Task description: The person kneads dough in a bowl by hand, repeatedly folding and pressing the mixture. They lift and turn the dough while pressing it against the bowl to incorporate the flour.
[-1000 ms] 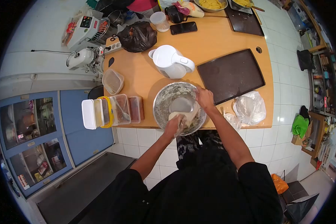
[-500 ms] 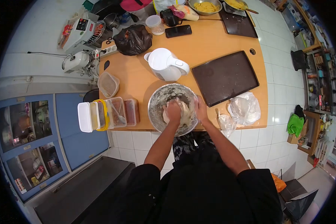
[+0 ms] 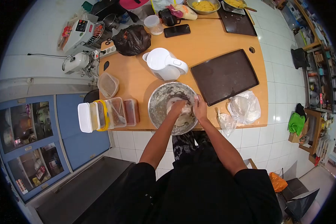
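Deeper into the metal bowl (image 3: 158, 100) than a second ago, the left hand (image 3: 178, 108) has moved from its near side to around the middle. Beneath, the tabletop (image 3: 205, 37) ends at the bowl's 6 o'clock side, where the rim appears to overhang. Toward 2 o'clock lies a dark tray (image 3: 224, 76); near 11, a white jug (image 3: 162, 59); more room opens at 10. Dough (image 3: 182, 120) sits inside the bowl under the left hand, whose finger closure cannot be told. At 3 o'clock, the right hand (image 3: 200, 108) pinches the rim, probably for steadiness.
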`<state>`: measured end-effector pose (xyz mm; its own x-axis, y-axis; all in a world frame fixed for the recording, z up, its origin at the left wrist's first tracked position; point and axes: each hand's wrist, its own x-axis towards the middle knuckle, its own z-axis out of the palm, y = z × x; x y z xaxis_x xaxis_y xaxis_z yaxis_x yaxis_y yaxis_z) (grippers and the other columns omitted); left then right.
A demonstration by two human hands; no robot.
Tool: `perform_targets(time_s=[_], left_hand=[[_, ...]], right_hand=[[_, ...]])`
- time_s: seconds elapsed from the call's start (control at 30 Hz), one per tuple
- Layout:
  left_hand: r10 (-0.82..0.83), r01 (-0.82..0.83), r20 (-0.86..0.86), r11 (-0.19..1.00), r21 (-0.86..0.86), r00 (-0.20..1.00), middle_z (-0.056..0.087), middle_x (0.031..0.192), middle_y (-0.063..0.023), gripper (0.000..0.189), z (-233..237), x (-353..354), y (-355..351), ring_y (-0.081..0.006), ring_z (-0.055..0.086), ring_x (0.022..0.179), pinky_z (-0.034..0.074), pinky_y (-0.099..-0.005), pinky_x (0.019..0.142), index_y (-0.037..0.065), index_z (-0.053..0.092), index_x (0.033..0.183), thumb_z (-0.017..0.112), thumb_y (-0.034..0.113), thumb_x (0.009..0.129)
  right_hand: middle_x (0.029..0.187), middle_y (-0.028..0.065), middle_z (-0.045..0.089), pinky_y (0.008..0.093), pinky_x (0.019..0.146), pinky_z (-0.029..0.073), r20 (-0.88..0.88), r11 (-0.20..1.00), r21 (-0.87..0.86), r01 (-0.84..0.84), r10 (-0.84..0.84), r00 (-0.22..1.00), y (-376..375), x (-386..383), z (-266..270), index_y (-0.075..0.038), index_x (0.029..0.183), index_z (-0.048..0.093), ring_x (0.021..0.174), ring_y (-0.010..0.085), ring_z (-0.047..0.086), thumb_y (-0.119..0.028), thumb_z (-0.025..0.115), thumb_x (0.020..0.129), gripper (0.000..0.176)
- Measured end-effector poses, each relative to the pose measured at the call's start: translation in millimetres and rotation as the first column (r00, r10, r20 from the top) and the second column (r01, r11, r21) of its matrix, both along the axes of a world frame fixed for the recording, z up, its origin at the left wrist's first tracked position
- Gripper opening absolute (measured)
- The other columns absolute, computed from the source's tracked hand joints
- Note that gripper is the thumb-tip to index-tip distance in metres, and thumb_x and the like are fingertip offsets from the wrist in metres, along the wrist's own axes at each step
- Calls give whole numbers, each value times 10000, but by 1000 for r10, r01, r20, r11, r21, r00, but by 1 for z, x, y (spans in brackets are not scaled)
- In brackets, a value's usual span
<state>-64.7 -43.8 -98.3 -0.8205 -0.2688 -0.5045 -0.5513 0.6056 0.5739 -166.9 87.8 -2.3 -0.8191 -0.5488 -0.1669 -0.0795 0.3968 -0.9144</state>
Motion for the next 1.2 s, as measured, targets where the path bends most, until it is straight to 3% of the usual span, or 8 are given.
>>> perform_targets(time_s=[0.37,0.6,0.7,0.77,0.93,1.03,1.13,1.2], left_hand=[[-387,342,-292,919,-193,875,568,1278,9,403,77,34,41,-255,425,1279,156,-513,1085,201,623,1165,634,213,762],[292,-276,-330,957,94,898,562,1235,-93,296,105,82,33,-303,470,1214,331,-444,1017,112,617,1128,632,239,861],[529,-541,-130,837,-80,839,585,1175,-107,343,96,84,31,-339,515,1136,379,-437,955,104,588,1132,676,250,834],[417,-550,-408,780,-298,812,605,1113,-126,339,101,78,24,-351,546,1084,384,-458,926,96,580,1111,681,224,814],[252,-320,-408,941,-108,877,623,1063,-172,295,102,31,11,-387,576,1054,394,-510,929,83,589,1082,596,153,795],[56,-94,-153,961,-259,987,679,971,-179,221,75,-10,18,-379,646,907,446,-535,831,66,666,959,566,199,813],[-150,95,-136,934,-345,979,677,924,-206,213,-50,-8,22,-403,654,834,490,-510,752,38,673,898,572,188,785],[-212,170,-142,951,-260,967,683,900,-212,195,-1,-19,34,-356,665,878,469,-501,850,58,698,865,550,178,821]], right_hand=[[785,258,628,521,683,469,-129,970,186,-158,184,974,-10,-40,-7,-66,1041,622,787,462,603,-164,573,906,174],[729,260,604,518,616,451,-203,981,126,-151,174,964,-12,-41,-10,-63,993,608,741,472,592,-209,573,936,161],[740,260,609,506,623,459,-177,977,150,-152,178,968,-13,-38,-6,-64,994,608,751,465,600,-205,571,936,157],[748,261,611,491,630,467,-168,977,149,-150,174,970,-15,-38,-3,-70,1001,610,761,460,602,-201,570,935,152],[825,267,633,421,709,494,-43,983,107,-148,154,987,-19,-36,-6,-57,1080,615,832,425,635,-210,560,947,210],[909,264,650,387,792,491,142,948,-301,106,-65,988,-18,-22,-29,5,1125,600,899,372,658,-229,534,966,291],[985,261,653,373,856,476,41,975,-136,174,-170,985,11,10,-37,61,1128,586,952,333,651,-245,514,980,347],[975,264,652,381,841,477,36,983,-90,161,-159,987,11,5,-16,51,1118,594,939,347,650,-246,516,979,336]])
